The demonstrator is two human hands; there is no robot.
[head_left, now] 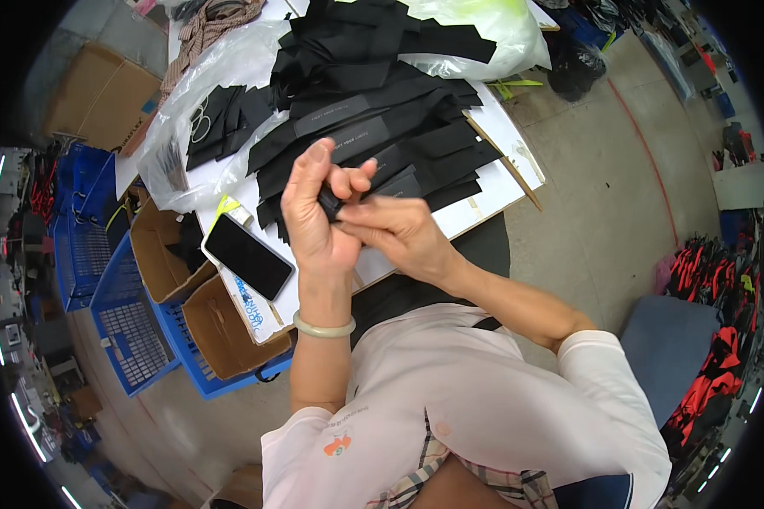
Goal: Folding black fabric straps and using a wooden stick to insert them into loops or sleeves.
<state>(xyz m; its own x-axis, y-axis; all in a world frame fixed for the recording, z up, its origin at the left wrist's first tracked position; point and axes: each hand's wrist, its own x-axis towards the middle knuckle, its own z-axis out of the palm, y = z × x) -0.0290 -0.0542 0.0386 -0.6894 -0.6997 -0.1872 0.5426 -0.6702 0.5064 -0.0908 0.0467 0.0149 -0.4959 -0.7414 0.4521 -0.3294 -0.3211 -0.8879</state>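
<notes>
Above the near edge of the table, my left hand (314, 208) is raised with its palm turned up and fingers curled round a small black piece (329, 204). Most of that piece is hidden in the hand, so its kind cannot be made out. My right hand (407, 237), slightly blurred, meets it from the right, thumb and fingertips pinched together at the piece. Just beyond both hands lies a heap of black fabric strips (356, 127), some with a grey printed patch. A pale bangle (324, 327) circles my left wrist.
A phone (248, 256) lies at the table's left corner. Scissors (200, 123) rest beside more black pieces near clear plastic bags (165, 161). A wooden stick (505, 161) lies along the right edge. Cardboard boxes (229, 327) and blue crates (127, 327) stand at the left.
</notes>
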